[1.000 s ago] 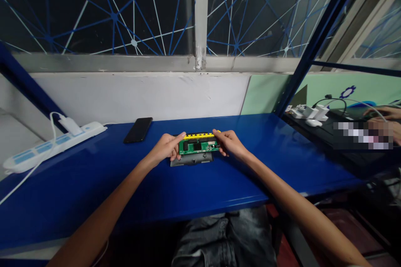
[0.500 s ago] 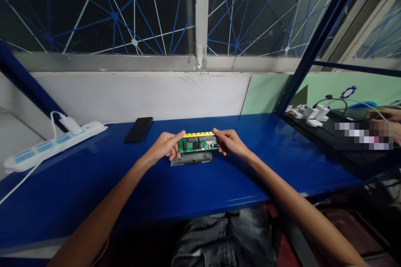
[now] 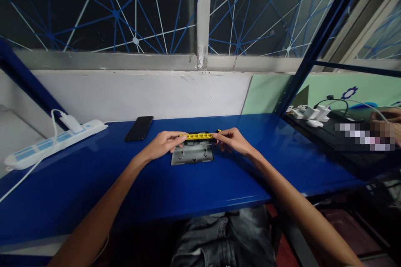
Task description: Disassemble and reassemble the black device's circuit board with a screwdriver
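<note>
A circuit board with a row of yellow ports (image 3: 199, 136) along one edge is held between my two hands, the ports turned toward me. My left hand (image 3: 165, 143) grips its left end, thumb on top and fingers closed. At the right end, my right hand (image 3: 231, 139) pinches it in the same way. Just below and in front, a grey plastic casing half (image 3: 192, 156) lies on the blue table with its inner side up. The board's green face is hidden now, and whether the board touches the casing I cannot tell.
A black phone (image 3: 139, 128) lies at the back left. Further left is a white power strip (image 3: 56, 144) with a plugged-in charger and cable. White adapters (image 3: 316, 112) and cables sit on the right, near another person's hand (image 3: 384, 119).
The board has tilted, so its green face no longer shows and the yellow ports face me. It sits slightly lower at its upper edge. More of the grey casing is visible.
</note>
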Tool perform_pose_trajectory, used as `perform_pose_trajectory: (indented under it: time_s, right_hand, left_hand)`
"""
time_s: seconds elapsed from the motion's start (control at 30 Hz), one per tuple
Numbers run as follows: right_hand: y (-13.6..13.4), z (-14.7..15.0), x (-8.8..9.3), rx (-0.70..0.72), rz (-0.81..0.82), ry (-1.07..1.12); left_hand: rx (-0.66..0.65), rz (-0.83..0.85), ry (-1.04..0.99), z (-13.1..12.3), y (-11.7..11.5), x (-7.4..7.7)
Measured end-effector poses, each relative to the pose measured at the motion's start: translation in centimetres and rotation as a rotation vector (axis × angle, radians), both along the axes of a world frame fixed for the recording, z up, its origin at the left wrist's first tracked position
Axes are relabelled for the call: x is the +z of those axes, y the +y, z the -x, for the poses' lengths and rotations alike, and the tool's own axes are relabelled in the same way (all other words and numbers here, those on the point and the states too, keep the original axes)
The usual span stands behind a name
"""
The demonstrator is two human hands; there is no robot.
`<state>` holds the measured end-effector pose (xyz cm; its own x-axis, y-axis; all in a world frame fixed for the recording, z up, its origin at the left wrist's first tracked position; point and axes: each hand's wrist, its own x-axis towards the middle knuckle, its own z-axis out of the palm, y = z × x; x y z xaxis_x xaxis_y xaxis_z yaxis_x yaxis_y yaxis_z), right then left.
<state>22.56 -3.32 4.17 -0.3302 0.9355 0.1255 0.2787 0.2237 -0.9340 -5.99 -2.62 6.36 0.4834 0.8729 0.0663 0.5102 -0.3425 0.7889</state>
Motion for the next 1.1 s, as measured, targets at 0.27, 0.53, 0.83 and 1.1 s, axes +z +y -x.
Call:
perform_pose_trajectory:
  time_s: [0.27,0.53,0.83,1.1]
  right_hand:
    - [0.2,-0.9,-0.2,0.166,-0.236,-0.247]
    - [-0.1,-0.2,-0.7,0.217,-0.393,-0.481]
    - [-0.1,0.3,-1.4,0.222,-0.469,-0.622]
    - [0.2,0.2,-1.9,0.21,-0.515,-0.702]
  left_hand:
    - [-0.118,-0.173,0.322,0.7,-0.2,0.6]
    - [-0.137,-0.309,0.49,0.6,-0.3,-0.2]
    - [-0.172,-0.287,0.562,0.6,-0.2,-0.9]
    - [-0.158,-0.308,0.617,0.2,-0.4,-1.1]
